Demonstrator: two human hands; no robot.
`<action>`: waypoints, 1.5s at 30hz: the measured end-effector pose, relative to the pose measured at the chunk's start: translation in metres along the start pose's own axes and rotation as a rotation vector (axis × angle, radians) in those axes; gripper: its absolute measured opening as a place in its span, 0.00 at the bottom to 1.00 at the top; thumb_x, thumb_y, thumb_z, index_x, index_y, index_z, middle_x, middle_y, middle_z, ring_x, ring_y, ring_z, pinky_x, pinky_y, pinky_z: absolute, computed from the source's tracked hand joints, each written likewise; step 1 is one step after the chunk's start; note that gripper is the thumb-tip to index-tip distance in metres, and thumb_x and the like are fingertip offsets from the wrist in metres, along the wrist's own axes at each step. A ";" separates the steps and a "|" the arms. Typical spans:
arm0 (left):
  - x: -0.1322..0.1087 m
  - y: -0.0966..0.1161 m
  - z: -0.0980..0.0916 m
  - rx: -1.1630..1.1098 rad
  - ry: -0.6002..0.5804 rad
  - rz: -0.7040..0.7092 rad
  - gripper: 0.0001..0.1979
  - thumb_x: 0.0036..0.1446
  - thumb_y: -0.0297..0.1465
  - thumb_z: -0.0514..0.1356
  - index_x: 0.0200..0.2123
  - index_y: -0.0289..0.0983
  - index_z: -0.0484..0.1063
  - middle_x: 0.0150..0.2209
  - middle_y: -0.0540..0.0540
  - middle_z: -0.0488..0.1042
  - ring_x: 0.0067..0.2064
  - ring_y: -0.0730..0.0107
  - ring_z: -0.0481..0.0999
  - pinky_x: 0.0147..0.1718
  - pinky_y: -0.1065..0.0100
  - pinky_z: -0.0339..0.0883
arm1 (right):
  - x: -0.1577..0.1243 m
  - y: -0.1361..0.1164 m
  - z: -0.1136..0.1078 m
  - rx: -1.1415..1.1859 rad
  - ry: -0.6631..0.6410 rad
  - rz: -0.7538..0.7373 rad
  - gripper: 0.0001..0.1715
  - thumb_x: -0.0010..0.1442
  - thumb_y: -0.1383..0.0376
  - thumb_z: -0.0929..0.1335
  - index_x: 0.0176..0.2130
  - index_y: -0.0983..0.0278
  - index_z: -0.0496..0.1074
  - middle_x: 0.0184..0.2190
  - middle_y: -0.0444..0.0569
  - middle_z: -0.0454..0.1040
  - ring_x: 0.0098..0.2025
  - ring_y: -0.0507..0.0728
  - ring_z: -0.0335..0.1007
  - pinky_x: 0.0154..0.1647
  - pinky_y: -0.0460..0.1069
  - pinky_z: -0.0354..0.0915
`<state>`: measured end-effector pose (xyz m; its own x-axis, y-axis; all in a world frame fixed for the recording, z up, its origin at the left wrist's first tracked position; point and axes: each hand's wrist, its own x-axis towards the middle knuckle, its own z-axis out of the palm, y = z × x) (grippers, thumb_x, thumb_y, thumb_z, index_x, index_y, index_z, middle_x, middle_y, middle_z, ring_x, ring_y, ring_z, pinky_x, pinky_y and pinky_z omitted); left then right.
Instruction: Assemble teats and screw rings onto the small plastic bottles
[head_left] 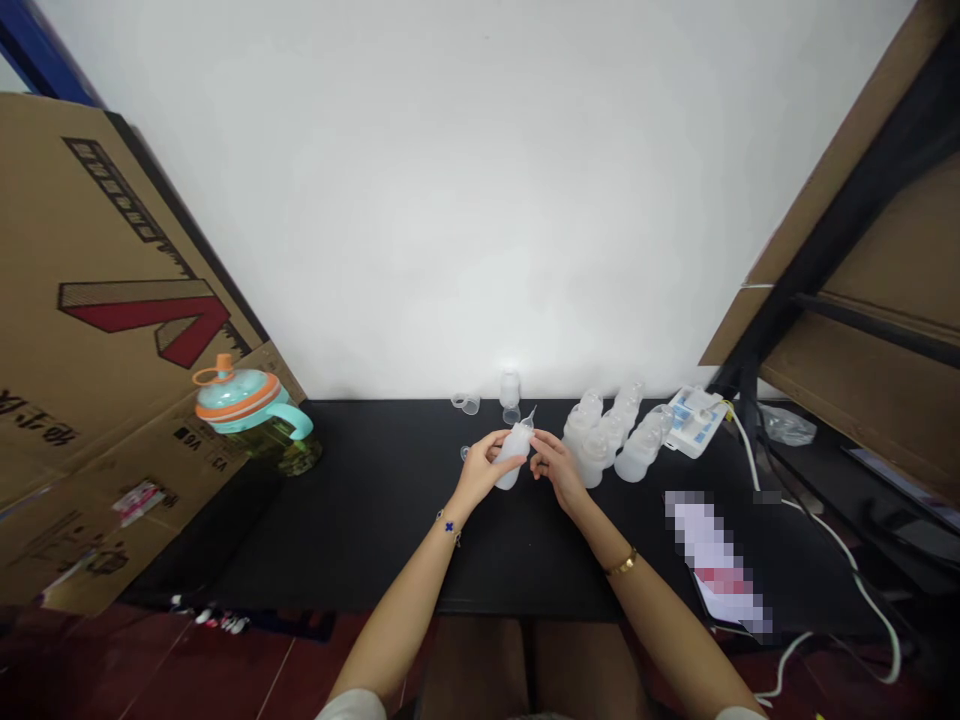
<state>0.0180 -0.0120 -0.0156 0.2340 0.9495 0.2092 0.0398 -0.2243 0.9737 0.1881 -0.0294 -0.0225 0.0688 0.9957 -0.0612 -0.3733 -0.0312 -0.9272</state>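
Observation:
A small translucent white bottle (509,468) is tilted above the black table, its clear pointed tip (532,413) leaning up and to the right. My left hand (480,465) is wrapped around the bottle's body. At the neck, the thumb and a finger of my right hand (556,464) pinch the bottle's top, the other fingers curled. Behind it, near the wall, stands another white bottle (510,388) with a clear cup-like piece (511,414) in front. Clear ring-like pieces (466,403) lie to its left. A small clear piece (465,453) is partly hidden by my left hand.
Several white bottles with clear tops (592,445) stand right of my hands. Beyond them are a white-and-blue box (696,422), a white cable (840,550) and a phone-like flat object (716,565), blurred. A large jug (259,415) and cardboard (112,330) are at left.

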 end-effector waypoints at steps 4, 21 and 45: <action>0.000 0.000 0.000 0.005 -0.014 0.003 0.29 0.46 0.40 0.74 0.51 0.34 0.76 0.45 0.40 0.81 0.41 0.60 0.81 0.41 0.65 0.74 | -0.001 -0.002 0.001 -0.002 -0.008 0.001 0.26 0.48 0.51 0.78 0.44 0.62 0.78 0.30 0.43 0.75 0.23 0.48 0.66 0.18 0.43 0.62; -0.001 -0.001 -0.001 0.043 -0.022 0.015 0.31 0.46 0.41 0.74 0.51 0.34 0.76 0.43 0.41 0.81 0.39 0.62 0.80 0.39 0.65 0.73 | -0.001 -0.002 0.000 -0.009 -0.031 -0.018 0.25 0.50 0.51 0.78 0.44 0.61 0.79 0.32 0.45 0.75 0.24 0.49 0.66 0.19 0.44 0.62; -0.004 0.000 0.000 0.267 0.030 0.131 0.26 0.49 0.38 0.73 0.51 0.38 0.76 0.47 0.43 0.80 0.39 0.64 0.77 0.43 0.63 0.72 | -0.002 -0.001 0.001 -0.024 -0.053 -0.034 0.25 0.49 0.51 0.78 0.43 0.62 0.78 0.31 0.43 0.74 0.23 0.48 0.65 0.19 0.43 0.61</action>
<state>0.0172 -0.0162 -0.0167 0.2255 0.9138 0.3378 0.2665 -0.3914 0.8808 0.1878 -0.0311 -0.0209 0.0314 0.9994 -0.0107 -0.3490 0.0009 -0.9371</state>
